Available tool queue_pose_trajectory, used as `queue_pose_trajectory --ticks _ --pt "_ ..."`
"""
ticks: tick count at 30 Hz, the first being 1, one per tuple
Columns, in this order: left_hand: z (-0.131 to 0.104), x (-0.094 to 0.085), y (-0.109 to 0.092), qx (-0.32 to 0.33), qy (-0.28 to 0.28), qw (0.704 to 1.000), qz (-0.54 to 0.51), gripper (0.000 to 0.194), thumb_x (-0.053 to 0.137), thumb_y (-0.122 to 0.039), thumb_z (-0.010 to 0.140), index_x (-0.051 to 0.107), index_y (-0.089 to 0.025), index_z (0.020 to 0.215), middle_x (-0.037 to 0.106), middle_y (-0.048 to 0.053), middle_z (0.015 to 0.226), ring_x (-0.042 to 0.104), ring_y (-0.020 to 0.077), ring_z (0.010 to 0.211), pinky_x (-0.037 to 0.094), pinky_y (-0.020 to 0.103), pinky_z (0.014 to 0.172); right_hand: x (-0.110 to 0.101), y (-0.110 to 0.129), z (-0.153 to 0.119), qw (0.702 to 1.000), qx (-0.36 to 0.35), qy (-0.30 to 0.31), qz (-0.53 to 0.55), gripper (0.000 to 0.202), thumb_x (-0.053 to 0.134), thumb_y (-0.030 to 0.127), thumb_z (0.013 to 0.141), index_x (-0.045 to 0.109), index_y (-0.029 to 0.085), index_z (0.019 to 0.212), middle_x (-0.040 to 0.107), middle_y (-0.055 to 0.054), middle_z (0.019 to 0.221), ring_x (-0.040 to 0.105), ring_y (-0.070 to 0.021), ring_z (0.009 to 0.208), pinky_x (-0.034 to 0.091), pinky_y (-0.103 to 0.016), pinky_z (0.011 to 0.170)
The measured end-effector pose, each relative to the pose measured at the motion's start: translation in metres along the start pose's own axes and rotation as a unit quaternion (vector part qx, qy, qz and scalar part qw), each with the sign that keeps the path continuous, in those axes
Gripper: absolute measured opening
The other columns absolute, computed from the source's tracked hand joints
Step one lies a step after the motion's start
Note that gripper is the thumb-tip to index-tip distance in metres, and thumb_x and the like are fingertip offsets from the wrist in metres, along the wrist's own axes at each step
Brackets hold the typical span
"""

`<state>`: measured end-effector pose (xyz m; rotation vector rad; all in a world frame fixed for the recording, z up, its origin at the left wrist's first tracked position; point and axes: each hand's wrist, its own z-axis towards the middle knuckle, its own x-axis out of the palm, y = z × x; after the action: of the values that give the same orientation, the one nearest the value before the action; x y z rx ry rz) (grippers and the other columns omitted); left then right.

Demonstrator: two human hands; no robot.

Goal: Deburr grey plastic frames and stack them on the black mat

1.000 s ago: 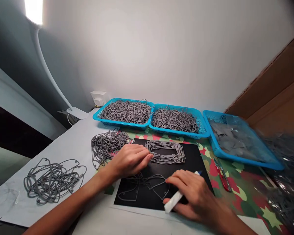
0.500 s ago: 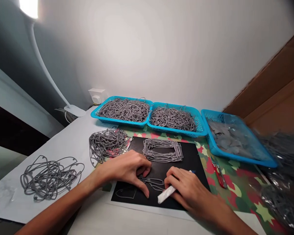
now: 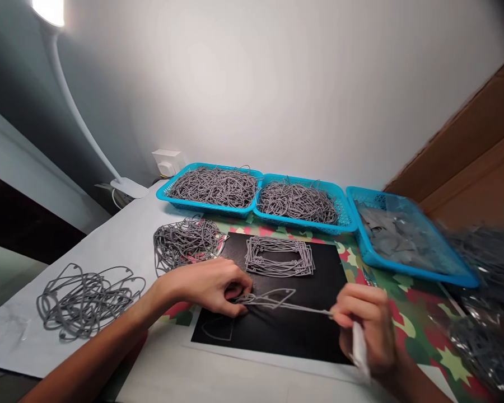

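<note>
Over the black mat (image 3: 294,341), my left hand (image 3: 218,288) pinches a small bunch of grey looped pieces (image 3: 273,298) between thumb and fingers. One grey strand stretches from that bunch to my right hand (image 3: 367,324), whose thumb and forefinger pinch its end. My right hand also keeps a white wrapped stick (image 3: 360,350) in its palm, blurred and pointing down. A stack of grey rectangular frames (image 3: 279,257) lies at the back of the mat. A pale pointed outline (image 3: 218,329) shows at the mat's front left corner.
Blue baskets with grey pieces stand behind, one at left (image 3: 214,210), one in the middle (image 3: 304,224) and one at right (image 3: 415,271). Tangled grey heaps lie left (image 3: 90,302) and behind my left hand (image 3: 185,240). A lamp (image 3: 78,112) stands left; plastic bags (image 3: 479,336) lie right.
My right hand has moved right, away from my left hand, pulling one strand out taut. My left hand has closed on the bunch and shifted slightly left and up.
</note>
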<state>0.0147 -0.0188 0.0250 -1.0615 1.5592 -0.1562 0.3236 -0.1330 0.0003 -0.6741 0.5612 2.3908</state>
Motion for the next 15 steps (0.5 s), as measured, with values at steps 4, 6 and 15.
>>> queue_pose_trajectory --ticks 4,6,15 --pt "-0.003 -0.006 0.002 0.0 0.016 1.0 -0.018 0.025 0.074 -0.027 0.088 0.054 -0.021 0.073 0.054 -0.005 0.066 0.05 0.0135 0.06 0.03 0.029 0.059 -0.008 -0.003 0.002 0.996 0.006 -0.078 -0.031 0.038 0.05 0.031 0.119 0.055 0.024 0.082 0.052 0.005 0.062 0.052 -0.0109 0.046 0.045 -0.022 0.045" --pt "-0.006 -0.012 0.007 -0.006 0.021 0.999 -0.025 0.027 0.07 -0.028 0.089 0.051 -0.021 0.072 0.052 -0.005 0.066 0.048 0.0136 0.059 0.031 0.029 0.059 -0.009 -0.004 0.005 0.994 0.018 -0.094 -0.049 0.042 0.052 0.036 0.118 0.054 0.024 0.078 0.053 0.004 0.061 0.056 -0.0116 0.047 0.048 -0.023 0.045" --pt "-0.019 -0.033 0.027 -0.092 0.057 0.99 -0.087 0.013 0.066 -0.032 0.09 0.064 -0.02 0.094 0.05 -0.003 0.074 0.048 0.0163 0.068 0.035 0.026 0.06 -0.008 0.004 -0.005 0.993 0.027 -0.115 -0.021 0.042 0.058 0.038 0.117 0.056 0.02 0.079 0.055 0.002 0.082 0.061 -0.0069 0.052 0.057 -0.02 0.045"
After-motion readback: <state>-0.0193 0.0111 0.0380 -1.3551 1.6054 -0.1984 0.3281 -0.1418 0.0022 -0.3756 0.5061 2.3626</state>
